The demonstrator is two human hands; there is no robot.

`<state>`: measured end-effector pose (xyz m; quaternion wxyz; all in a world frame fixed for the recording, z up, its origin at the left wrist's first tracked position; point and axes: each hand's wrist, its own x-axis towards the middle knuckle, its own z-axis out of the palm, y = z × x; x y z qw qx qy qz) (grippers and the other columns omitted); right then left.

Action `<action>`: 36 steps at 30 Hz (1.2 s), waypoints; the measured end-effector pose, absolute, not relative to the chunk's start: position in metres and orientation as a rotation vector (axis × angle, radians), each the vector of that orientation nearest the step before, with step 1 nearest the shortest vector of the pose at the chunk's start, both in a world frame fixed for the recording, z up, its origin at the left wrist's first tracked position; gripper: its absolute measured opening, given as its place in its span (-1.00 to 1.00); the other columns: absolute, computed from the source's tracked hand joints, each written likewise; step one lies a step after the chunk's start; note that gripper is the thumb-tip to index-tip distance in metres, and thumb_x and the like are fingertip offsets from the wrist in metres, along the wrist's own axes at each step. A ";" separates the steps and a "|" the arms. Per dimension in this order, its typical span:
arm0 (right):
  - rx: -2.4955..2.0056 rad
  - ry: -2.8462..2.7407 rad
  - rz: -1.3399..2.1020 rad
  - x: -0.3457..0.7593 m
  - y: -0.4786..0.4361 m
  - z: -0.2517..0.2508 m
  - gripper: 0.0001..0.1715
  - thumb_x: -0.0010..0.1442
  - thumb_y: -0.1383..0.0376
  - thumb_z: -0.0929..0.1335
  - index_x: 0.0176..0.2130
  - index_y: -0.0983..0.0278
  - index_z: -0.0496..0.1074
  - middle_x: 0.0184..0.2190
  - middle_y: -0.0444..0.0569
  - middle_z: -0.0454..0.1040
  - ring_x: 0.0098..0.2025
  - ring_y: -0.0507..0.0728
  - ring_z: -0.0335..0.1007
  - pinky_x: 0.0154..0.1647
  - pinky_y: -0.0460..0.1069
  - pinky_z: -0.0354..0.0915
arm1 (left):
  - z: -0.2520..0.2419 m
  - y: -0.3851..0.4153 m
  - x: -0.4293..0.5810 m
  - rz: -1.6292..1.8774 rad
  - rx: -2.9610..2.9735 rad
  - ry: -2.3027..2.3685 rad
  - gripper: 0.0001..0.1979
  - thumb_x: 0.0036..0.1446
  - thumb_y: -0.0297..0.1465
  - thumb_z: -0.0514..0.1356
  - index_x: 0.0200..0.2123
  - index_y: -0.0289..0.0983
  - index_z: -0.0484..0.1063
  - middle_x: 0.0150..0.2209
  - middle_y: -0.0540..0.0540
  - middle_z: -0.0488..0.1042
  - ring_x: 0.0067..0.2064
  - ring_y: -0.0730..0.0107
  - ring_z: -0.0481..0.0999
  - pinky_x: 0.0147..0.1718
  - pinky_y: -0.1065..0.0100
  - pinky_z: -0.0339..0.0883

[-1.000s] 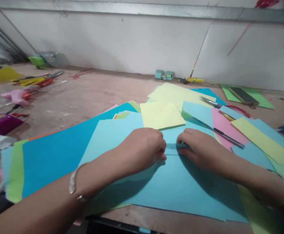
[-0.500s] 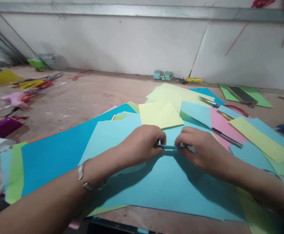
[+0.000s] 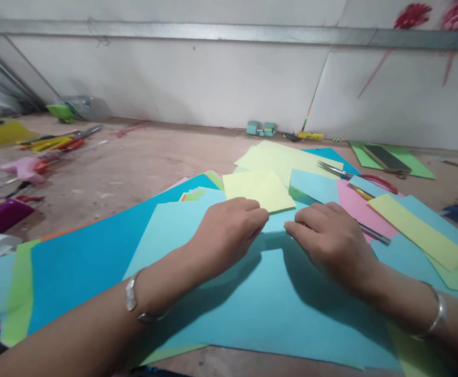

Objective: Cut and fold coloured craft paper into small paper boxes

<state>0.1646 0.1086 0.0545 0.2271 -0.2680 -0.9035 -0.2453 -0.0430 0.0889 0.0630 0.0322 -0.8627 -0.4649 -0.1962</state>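
Head camera: above the broad light-blue sheet [image 3: 260,309], my left hand [image 3: 232,233] and right hand [image 3: 331,243] pinch a narrow blue paper strip [image 3: 275,232] by opposite ends, with pale-yellow paper [image 3: 257,191] just beyond it and red-handled scissors [image 3: 343,173] farther back.

A metal rail [image 3: 221,32] spans the wall [image 3: 213,84] at 12 o'clock. A red flower [image 3: 413,17] is located at 2 o'clock; a phone [image 3: 388,158], 3 o'clock; a purple device [image 3: 4,214], 9 o'clock.

No legible text, labels, brands, numbers
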 end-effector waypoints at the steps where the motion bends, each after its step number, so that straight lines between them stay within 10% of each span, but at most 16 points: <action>1: -0.706 -2.492 -0.699 0.164 0.108 0.053 -0.60 0.21 0.54 0.24 -0.60 0.29 0.37 -0.59 -0.05 0.30 -0.47 0.09 0.00 -0.41 0.03 -0.09 | 0.063 0.089 -0.043 -0.559 -2.680 -1.423 -0.80 -0.04 -0.64 0.04 -0.61 -0.27 0.22 -0.57 0.01 0.24 -0.49 0.44 0.14 -0.53 0.38 -0.12; 13: -1.071 -2.915 0.209 0.169 0.115 0.066 -0.76 0.13 0.51 0.29 -0.39 0.28 0.52 -0.36 -0.01 0.43 -0.36 0.06 0.29 -0.43 -0.07 0.05 | 0.072 0.087 -0.040 -0.053 -2.965 -1.672 -0.81 0.03 -0.28 0.35 -0.35 -0.26 0.48 -0.34 -0.05 0.44 -0.31 0.34 0.39 -0.43 0.40 0.08; 22: -1.009 -2.867 0.227 0.170 0.117 0.058 -0.76 0.09 0.56 0.27 -0.39 0.28 0.42 -0.38 -0.02 0.45 -0.35 0.09 0.33 -0.40 -0.05 0.11 | 0.062 0.089 -0.033 -0.203 -2.900 -1.600 -0.72 0.12 -0.44 0.24 -0.07 -0.31 0.43 -0.22 -0.13 0.48 -0.21 0.23 0.44 -0.33 0.33 0.21; 36: -1.301 -2.281 1.031 0.167 0.126 0.062 -0.33 0.05 0.26 0.43 0.14 0.33 0.27 -0.31 -0.03 0.47 -0.37 0.11 0.41 -0.38 0.00 0.32 | 0.051 0.085 -0.039 -0.465 -2.552 -1.321 -0.75 0.17 -0.54 0.04 -0.51 -0.29 0.41 -0.52 -0.03 0.40 -0.48 0.39 0.35 -0.56 0.36 -0.02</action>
